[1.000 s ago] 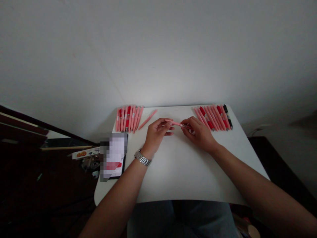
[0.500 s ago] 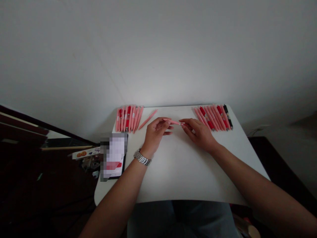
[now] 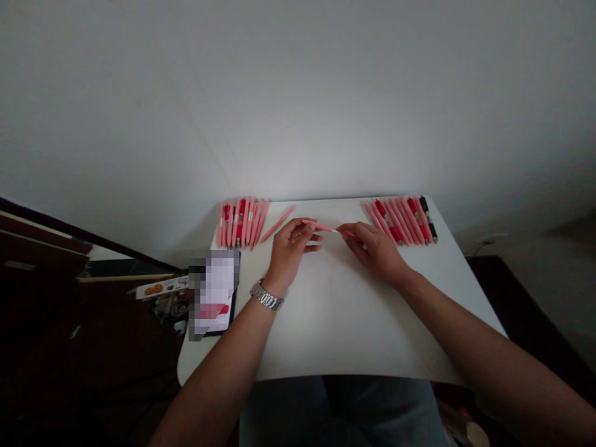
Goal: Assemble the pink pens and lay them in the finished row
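Above the middle of the white table, my left hand (image 3: pixel 289 249) pinches a pink pen (image 3: pixel 325 227) between thumb and fingers, its other fingers loosely extended. The pen lies nearly level and points right. A short white section shows at its right end, beside the fingertips of my right hand (image 3: pixel 374 249). Those fingers are closed on a small pink pen part (image 3: pixel 348 234), mostly hidden by them. Another pink pen (image 3: pixel 278 224) lies slantwise on the table just behind my left hand. A silver watch sits on my left wrist.
A row of pink and red pens (image 3: pixel 243 223) lies at the table's back left. Another row of pink, red and black pens (image 3: pixel 404 221) lies at the back right, behind my right hand. A tablet-like device (image 3: pixel 227 320), partly pixelated, rests at the left edge of the table (image 3: pixel 344 329).
My left hand has shifted slightly left with the pink pen. A white section now shows between the pen's barrel and my right fingertips. The right hand has barely moved.
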Tool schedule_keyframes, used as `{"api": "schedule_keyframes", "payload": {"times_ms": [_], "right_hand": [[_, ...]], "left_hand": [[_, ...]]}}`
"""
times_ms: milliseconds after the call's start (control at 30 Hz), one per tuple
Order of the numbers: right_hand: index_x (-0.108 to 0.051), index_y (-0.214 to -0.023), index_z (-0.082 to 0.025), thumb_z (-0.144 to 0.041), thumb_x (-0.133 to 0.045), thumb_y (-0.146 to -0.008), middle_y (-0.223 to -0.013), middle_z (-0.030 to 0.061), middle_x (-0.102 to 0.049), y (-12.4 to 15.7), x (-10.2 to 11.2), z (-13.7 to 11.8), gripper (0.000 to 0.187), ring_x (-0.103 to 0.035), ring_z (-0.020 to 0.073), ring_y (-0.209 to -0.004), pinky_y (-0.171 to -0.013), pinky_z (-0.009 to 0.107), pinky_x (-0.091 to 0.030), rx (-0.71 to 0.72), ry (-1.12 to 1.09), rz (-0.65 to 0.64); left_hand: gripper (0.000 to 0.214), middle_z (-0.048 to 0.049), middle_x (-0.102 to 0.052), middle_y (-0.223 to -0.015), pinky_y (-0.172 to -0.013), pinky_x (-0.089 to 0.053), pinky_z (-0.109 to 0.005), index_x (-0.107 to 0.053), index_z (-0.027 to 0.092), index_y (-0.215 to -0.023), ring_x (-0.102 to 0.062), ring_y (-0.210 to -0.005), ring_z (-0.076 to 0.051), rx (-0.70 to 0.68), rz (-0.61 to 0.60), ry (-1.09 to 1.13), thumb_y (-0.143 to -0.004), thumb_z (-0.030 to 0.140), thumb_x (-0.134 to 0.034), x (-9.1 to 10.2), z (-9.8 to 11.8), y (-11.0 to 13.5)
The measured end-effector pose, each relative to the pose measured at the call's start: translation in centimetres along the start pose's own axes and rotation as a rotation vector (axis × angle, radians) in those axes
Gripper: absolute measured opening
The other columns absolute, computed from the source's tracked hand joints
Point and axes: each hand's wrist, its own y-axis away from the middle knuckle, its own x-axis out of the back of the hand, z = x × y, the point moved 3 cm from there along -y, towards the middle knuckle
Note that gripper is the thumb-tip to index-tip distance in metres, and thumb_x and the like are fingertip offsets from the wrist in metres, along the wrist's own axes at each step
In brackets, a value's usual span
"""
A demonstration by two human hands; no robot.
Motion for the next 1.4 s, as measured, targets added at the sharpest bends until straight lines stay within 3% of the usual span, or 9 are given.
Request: {"api": "schedule_keyframes", "payload": {"times_ms": [900,1400], "right_hand": [[-0.062,-0.116,-0.023,-0.033,-0.046,-0.106,-0.1,0.0089,-0.073,0.16,0.12,0.6,0.022,-0.068,0.0218,-0.086,-0.074,0.034,-0.052,-0.051,0.003,0.01],[-0.062,-0.116,-0.024,-0.035,-0.045,-0.105,-0.101,0.0086,-0.073,0.23,0.23,0.92,0.024,-0.067,0.0199,-0.08,-0.069,0.032,-0.051,-0.08,-0.016,0.015]], "left_hand": [[0.037,-0.008,-0.074,-0.106,-0.069,-0.06,-0.024,-0.064,0.019,-0.104,-0.071,-0.079,-0.013,-0.019,0.128,0.048,-0.088,0.052,-0.069,0.63,0.36,-0.27],[0.036,-0.0053,-0.072,-0.092,-0.086,-0.062,-0.037,-0.053,0.021,-0.094,-0.073,-0.09,-0.018,-0.159,0.08,-0.116,-0.091,0.055,-0.065,0.37,0.96,-0.1]]}}
